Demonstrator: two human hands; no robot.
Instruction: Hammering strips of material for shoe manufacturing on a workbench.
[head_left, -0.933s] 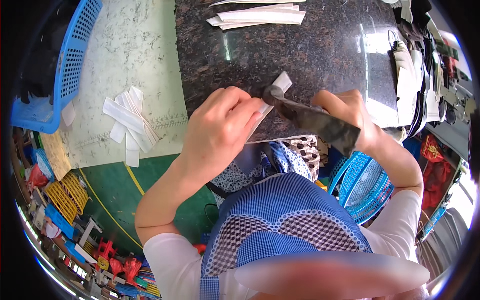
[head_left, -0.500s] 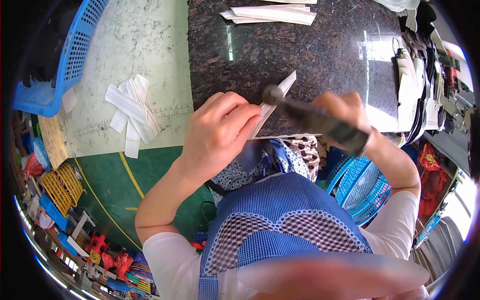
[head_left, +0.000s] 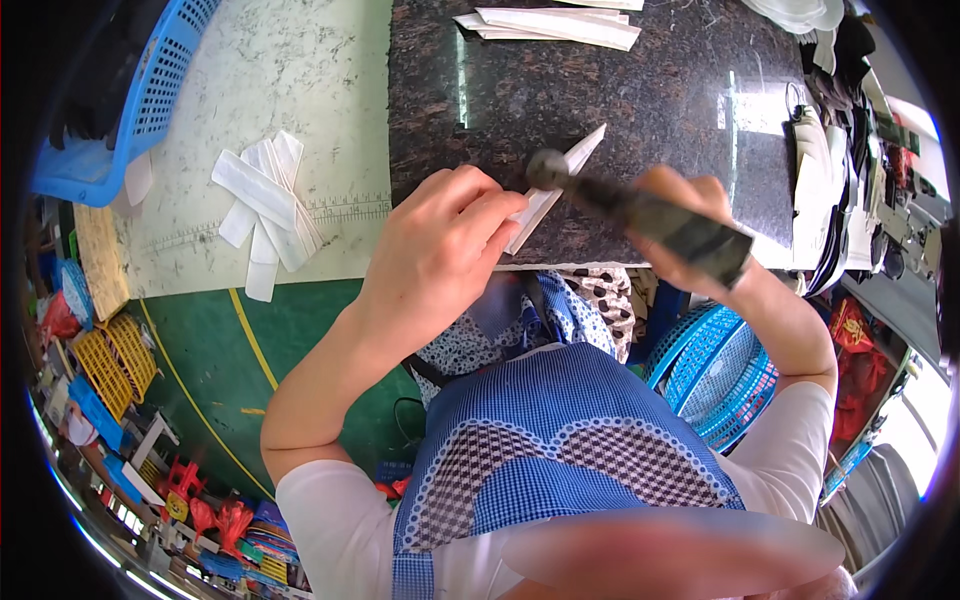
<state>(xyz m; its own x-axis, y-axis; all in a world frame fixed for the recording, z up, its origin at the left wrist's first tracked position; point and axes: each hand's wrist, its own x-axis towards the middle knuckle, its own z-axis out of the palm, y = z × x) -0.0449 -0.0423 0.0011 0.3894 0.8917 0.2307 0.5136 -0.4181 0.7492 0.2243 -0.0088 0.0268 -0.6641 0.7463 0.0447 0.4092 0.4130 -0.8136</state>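
On the dark speckled stone slab (head_left: 660, 100), a narrow folded white strip (head_left: 584, 150) lies at a slant near the front edge. My left hand (head_left: 435, 240) presses its near part with closed fingers and thumb. My right hand (head_left: 688, 188) is wrapped round the dark handle of a hammer (head_left: 690, 232), which is slightly blurred. The hammer's round head is over the strip, just beyond my left fingertips; whether it touches the strip I cannot tell. Part of the strip is hidden behind the hammer and my left fingers.
Several flat white strips (head_left: 256, 190) are heaped on the pale, ruler-marked board (head_left: 330, 100) to the left. More folded strips (head_left: 560, 26) lie at the slab's far side. A blue basket (head_left: 150, 110) stands far left; stacked black and white pieces (head_left: 825, 170) edge the right. Blue baskets (head_left: 710, 370) sit below.
The view has shifted slightly. My left hand still holds the strip, and the hammer stays over it with its handle swung a little and less blurred.
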